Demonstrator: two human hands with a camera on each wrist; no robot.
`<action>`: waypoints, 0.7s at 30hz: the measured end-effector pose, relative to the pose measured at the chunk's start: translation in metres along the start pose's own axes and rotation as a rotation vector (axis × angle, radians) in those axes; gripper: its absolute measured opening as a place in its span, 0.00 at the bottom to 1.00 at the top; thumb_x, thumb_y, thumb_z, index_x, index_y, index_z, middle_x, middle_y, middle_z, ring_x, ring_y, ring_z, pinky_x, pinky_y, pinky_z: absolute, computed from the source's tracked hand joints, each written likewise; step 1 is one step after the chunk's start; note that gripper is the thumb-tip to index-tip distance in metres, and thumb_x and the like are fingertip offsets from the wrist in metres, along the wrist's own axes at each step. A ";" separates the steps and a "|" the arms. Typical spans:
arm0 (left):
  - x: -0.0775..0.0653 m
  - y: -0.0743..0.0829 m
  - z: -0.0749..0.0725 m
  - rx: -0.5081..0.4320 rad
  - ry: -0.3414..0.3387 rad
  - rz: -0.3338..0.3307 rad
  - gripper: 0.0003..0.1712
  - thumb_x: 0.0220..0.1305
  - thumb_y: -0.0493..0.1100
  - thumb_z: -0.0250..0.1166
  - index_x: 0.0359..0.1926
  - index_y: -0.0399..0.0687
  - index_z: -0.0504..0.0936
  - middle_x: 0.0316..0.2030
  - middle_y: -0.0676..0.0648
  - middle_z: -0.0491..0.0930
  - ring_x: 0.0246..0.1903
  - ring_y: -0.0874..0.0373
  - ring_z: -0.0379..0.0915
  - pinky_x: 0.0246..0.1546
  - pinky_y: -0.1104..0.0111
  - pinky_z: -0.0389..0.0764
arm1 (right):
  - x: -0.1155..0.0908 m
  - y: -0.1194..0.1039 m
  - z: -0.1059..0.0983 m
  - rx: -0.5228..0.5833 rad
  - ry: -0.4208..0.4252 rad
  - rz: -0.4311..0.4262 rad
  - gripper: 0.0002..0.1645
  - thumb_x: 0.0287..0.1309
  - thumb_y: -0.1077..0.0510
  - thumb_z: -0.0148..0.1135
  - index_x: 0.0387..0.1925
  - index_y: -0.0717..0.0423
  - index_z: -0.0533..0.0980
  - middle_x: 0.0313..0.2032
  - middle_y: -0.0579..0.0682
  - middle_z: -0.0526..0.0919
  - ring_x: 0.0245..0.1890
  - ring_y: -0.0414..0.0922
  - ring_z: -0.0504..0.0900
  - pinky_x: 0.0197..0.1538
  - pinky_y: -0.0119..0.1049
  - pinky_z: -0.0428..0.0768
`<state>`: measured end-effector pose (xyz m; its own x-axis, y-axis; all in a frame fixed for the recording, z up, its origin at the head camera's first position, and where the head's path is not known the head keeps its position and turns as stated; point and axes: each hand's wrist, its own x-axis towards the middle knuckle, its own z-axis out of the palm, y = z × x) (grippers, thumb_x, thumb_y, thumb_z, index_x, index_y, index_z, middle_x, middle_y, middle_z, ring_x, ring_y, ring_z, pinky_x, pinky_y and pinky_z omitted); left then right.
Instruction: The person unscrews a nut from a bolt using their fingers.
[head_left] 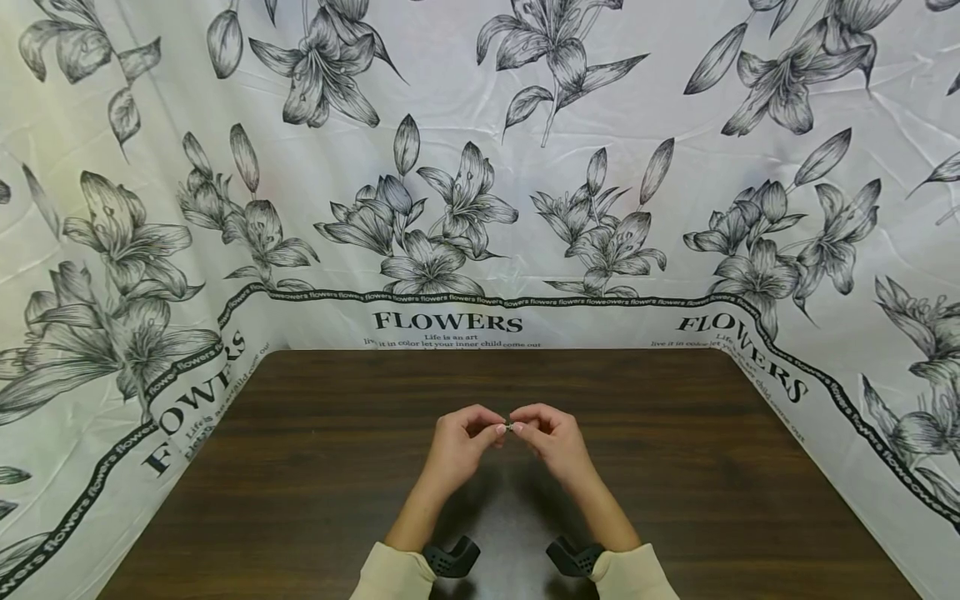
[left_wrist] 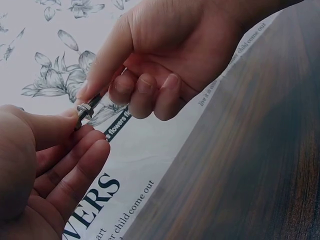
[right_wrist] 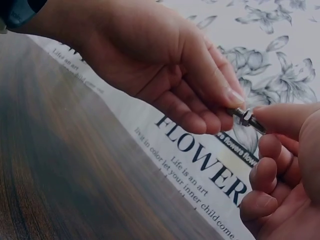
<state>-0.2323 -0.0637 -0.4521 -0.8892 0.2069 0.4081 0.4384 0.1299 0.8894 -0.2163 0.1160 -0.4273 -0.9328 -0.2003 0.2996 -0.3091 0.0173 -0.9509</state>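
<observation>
A small silvery threaded bolt (left_wrist: 85,111) with a hex nut (right_wrist: 246,118) around its middle is held in the air between both hands. My left hand (head_left: 457,442) pinches one end between thumb and fingertips, and my right hand (head_left: 558,446) pinches the other end the same way. Fingertips cover both ends of the bolt. In the left wrist view the right hand's other fingers are curled in toward the palm. In the head view the bolt is a tiny glint between the fingertips, above the table.
A dark brown wooden table (head_left: 315,467) lies under the hands. White cloth (head_left: 465,75) printed with black lilies and lettering stands behind it and along both sides. Black wrist devices (head_left: 453,558) sit by the light sleeves.
</observation>
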 end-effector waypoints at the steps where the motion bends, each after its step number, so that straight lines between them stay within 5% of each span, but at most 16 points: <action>1: 0.000 0.000 0.000 -0.003 0.002 0.003 0.03 0.60 0.34 0.68 0.33 0.37 0.84 0.25 0.47 0.83 0.24 0.56 0.81 0.30 0.61 0.86 | 0.000 0.000 0.000 0.002 0.000 0.005 0.09 0.61 0.69 0.61 0.40 0.75 0.78 0.18 0.48 0.70 0.16 0.37 0.66 0.20 0.26 0.66; 11: 0.001 0.002 0.000 -0.016 0.009 0.014 0.02 0.58 0.33 0.69 0.32 0.38 0.84 0.25 0.48 0.83 0.24 0.56 0.81 0.29 0.64 0.85 | -0.001 -0.003 0.004 -0.086 0.006 0.130 0.20 0.70 0.60 0.53 0.25 0.69 0.77 0.11 0.44 0.63 0.13 0.36 0.60 0.19 0.26 0.59; 21: 0.000 0.004 0.001 -0.009 0.006 -0.017 0.03 0.59 0.30 0.68 0.32 0.40 0.85 0.24 0.50 0.82 0.24 0.56 0.81 0.29 0.62 0.86 | -0.001 0.003 0.005 -0.069 -0.030 0.072 0.19 0.70 0.62 0.54 0.26 0.75 0.75 0.12 0.47 0.65 0.13 0.36 0.63 0.19 0.26 0.62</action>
<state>-0.2308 -0.0618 -0.4491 -0.8970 0.1994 0.3944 0.4224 0.1241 0.8979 -0.2156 0.1115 -0.4303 -0.9474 -0.2252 0.2272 -0.2544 0.0995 -0.9620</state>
